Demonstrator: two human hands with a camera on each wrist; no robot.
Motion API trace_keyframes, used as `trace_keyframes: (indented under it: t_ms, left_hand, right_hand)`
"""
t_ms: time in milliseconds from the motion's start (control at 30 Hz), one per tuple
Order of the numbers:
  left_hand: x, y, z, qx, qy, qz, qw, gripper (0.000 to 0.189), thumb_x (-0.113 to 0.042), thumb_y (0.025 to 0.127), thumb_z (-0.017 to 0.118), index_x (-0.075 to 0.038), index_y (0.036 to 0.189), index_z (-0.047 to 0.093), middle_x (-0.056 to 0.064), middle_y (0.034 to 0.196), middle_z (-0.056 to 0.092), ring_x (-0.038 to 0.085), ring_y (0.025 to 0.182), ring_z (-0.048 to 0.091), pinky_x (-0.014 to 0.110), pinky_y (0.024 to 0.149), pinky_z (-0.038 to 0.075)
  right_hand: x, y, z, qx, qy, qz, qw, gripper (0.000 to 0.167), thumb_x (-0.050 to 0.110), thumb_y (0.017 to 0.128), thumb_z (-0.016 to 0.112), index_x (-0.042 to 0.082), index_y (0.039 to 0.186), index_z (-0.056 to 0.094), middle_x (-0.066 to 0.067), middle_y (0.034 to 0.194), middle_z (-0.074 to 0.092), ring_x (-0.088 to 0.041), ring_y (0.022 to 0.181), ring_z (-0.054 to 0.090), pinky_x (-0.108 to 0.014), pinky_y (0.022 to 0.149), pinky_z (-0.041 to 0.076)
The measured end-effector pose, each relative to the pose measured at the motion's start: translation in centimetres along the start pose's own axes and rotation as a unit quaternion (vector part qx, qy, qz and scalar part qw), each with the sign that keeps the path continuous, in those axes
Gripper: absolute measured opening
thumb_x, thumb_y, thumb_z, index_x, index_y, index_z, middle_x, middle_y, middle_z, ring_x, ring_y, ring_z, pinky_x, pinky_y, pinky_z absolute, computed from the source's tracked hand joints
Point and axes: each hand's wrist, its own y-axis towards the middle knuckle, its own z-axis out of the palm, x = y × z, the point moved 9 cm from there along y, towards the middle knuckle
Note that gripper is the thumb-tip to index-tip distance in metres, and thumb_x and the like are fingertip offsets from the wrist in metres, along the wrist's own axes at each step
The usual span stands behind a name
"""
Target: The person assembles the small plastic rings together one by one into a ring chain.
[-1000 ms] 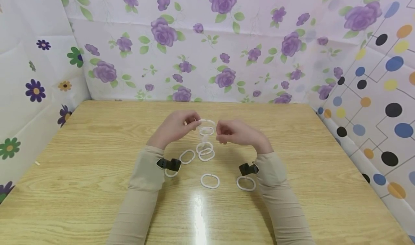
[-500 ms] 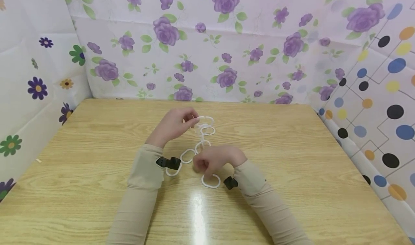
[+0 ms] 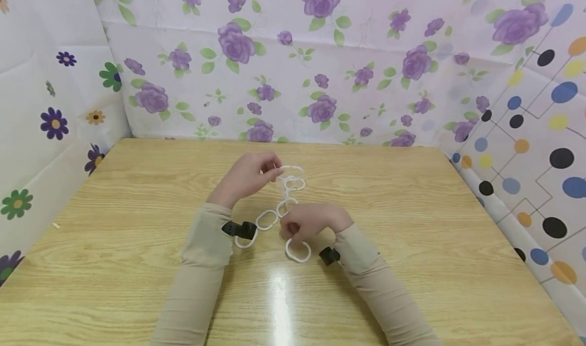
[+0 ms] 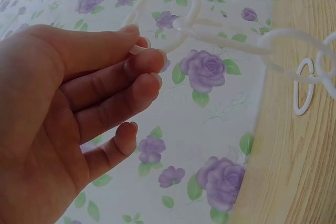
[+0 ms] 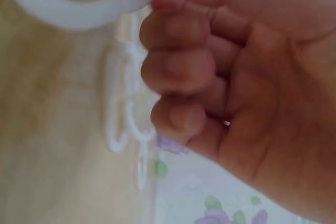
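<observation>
My left hand (image 3: 252, 175) pinches the end ring of a chain of white plastic oval rings between thumb and index finger; its other fingers are loosely bent. From there the linked rings (image 4: 226, 40) hang in a row toward the table, as the left wrist view shows. Nearer the front, my right hand (image 3: 313, 221) pinches a separate white oval ring (image 5: 79, 17) by its edge between thumb and index finger, with the remaining fingers curled in. The right hand overlaps the lower end of the chain in the head view.
Two loose white rings lie left of the chain: one in full view (image 3: 258, 221), another ring (image 3: 245, 247) partly behind the left wrist camera. The wooden table (image 3: 137, 224) ends at a flowered cloth wall (image 3: 183, 102) at the back.
My right hand has come from beside the upper chain down and left to the front ring, and now pinches it, tilting it slightly. The left hand keeps its hold, nearly still.
</observation>
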Motion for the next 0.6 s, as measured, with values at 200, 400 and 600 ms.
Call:
trace_keyframes:
  t_ms: [200,400,600]
  left_hand:
    - [0.0,0.1,0.3,0.006,0.002,-0.002,1.0,0.012,-0.02,0.095,0.062,-0.01,0.095,0.068,0.003,0.076,0.067,0.015,0.07,0.058,0.03,0.068,0.046]
    - [0.2,0.3,0.8,0.021,0.007,-0.009,0.9997,0.012,-0.021,0.095,0.062,-0.011,0.096,0.067,0.002,0.077,0.067,0.015,0.07,0.058,0.03,0.066,0.047]
    - [0.2,0.1,0.8,0.025,0.01,-0.013,0.9996,0.012,-0.02,0.095,0.062,-0.01,0.098,0.067,0.004,0.079,0.067,0.016,0.071,0.058,0.031,0.07,0.047]
  right_hand:
    - [0.8,-1.7,-2.7,-0.078,0.033,-0.074,0.9937,0.011,0.002,0.081,0.061,0.01,0.085,0.054,0.007,0.074,0.051,-0.002,0.069,0.048,-0.017,0.065,0.043]
    - [0.4,-3.7,-5.4,-0.177,0.079,-0.089,0.9769,0.009,0.005,0.086,0.064,0.011,0.086,0.057,0.005,0.076,0.057,-0.003,0.07,0.055,-0.02,0.066,0.048]
    - [-0.7,-5.9,-8.2,-0.302,0.169,-0.074,0.9354,0.007,0.005,0.089,0.067,0.006,0.091,0.06,-0.003,0.08,0.062,-0.011,0.074,0.061,-0.025,0.069,0.052]
